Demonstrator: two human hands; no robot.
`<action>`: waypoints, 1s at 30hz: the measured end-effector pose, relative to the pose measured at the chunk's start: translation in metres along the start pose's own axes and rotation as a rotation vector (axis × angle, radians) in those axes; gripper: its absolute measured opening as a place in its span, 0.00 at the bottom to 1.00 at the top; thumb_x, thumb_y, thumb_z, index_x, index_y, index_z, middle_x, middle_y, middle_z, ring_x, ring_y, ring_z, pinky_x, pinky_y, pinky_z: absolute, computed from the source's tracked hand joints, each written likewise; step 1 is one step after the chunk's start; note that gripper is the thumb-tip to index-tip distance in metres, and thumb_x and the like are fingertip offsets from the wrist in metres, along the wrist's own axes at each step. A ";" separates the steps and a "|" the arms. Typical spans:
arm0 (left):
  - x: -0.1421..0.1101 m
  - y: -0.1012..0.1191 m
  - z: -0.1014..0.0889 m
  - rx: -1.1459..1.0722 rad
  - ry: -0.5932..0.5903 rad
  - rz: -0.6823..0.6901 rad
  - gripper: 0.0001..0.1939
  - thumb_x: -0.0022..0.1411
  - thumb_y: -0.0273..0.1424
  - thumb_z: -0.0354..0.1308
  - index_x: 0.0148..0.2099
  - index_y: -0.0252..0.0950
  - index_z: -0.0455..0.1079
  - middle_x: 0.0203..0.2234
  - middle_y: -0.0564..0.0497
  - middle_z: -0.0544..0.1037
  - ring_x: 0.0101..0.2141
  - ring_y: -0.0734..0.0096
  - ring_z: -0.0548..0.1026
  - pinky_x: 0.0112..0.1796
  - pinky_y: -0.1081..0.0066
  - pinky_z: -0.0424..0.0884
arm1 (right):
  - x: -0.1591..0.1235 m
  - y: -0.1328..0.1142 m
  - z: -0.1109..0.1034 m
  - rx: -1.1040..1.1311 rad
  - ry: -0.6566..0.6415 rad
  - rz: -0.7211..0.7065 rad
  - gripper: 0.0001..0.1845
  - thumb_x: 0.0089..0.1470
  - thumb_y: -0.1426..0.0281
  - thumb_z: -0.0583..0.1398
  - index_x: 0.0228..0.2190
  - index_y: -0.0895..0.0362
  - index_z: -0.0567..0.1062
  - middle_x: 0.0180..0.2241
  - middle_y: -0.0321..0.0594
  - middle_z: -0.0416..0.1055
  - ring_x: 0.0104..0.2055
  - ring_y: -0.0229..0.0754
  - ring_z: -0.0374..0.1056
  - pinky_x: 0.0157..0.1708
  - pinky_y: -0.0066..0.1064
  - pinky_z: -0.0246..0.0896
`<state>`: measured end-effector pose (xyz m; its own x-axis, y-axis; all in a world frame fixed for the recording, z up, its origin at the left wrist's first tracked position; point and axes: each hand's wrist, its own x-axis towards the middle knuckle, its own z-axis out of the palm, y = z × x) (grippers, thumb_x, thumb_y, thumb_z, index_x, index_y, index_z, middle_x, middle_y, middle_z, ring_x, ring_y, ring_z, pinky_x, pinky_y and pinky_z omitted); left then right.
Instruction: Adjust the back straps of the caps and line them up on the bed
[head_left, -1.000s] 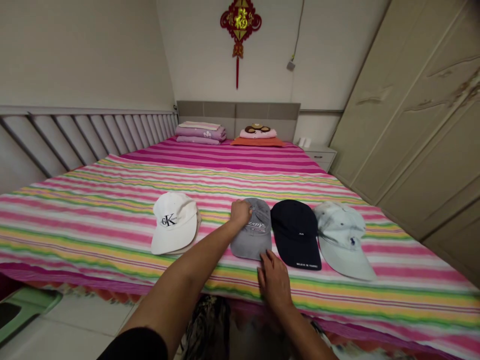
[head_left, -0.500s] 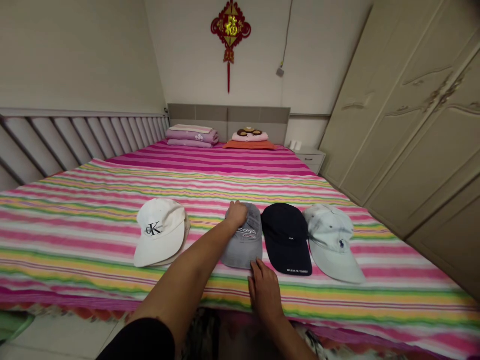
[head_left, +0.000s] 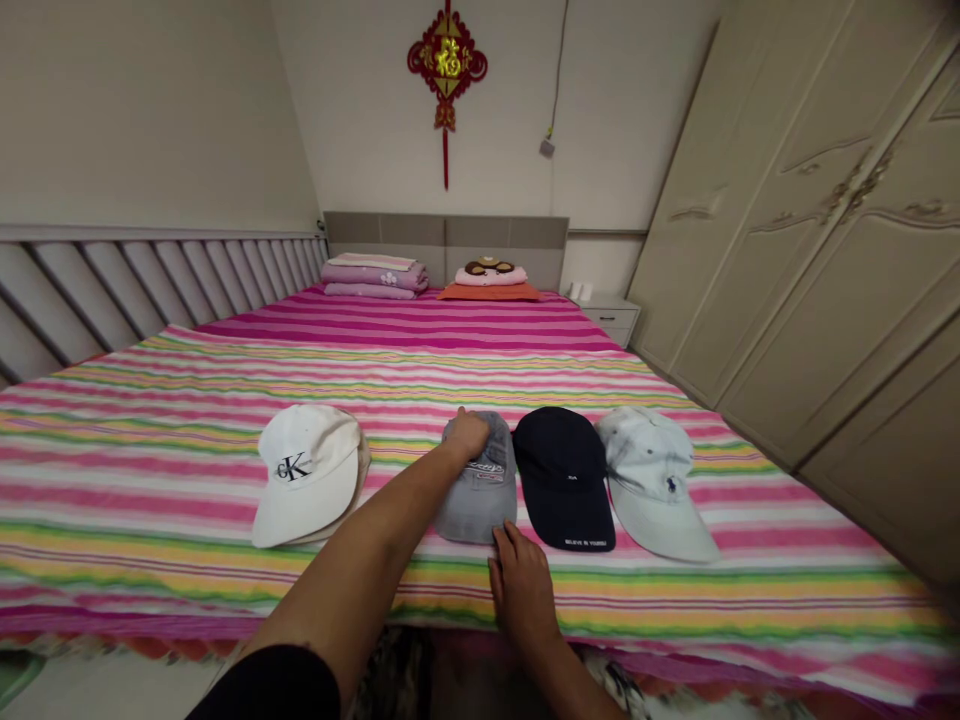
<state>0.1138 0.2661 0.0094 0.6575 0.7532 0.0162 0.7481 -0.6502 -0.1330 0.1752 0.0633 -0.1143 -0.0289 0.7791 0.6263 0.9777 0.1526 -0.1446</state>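
Observation:
A grey cap [head_left: 477, 508] with white lettering lies on the striped bedspread, its brim toward me. My left hand [head_left: 469, 434] is closed on the far part of its crown, with the fingertips partly hidden. At the brim's near right corner, my right hand [head_left: 525, 585] touches the edge with fingers stretched out and the thumb apart. Right beside the grey cap is a navy cap [head_left: 562, 475], and a pale cap [head_left: 651, 470] with dark smudges adjoins that one. Farther left, a white cap [head_left: 311, 470] with black "CK" letters rests over a beige cap [head_left: 363, 478], which is mostly covered.
The bed's striped cover [head_left: 420, 375] stretches back to folded lilac bedding [head_left: 375, 278] and a pink folded item [head_left: 491, 275] by the headboard [head_left: 510, 235]. A slatted rail [head_left: 150, 285] runs along the left. On the right stand a nightstand [head_left: 615, 318] and a wardrobe [head_left: 780, 250].
The view has shifted slightly, so most of the scene sits a little farther left. Both hands keep their places on the grey cap, and the caps stay in the same order.

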 end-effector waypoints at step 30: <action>0.009 -0.026 -0.060 -0.092 0.081 0.052 0.12 0.43 0.31 0.56 0.35 0.36 0.68 0.33 0.47 0.76 0.38 0.60 0.71 0.47 0.57 0.55 | 0.013 -0.004 -0.015 -0.013 -0.135 0.072 0.16 0.50 0.75 0.54 0.43 0.57 0.67 0.44 0.47 0.68 0.41 0.46 0.65 0.41 0.37 0.58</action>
<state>0.1062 0.2836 0.0725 0.6979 0.7103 0.0917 0.7155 -0.6972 -0.0447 0.1735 0.0642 -0.0941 0.0146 0.8627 0.5055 0.9807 0.0862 -0.1755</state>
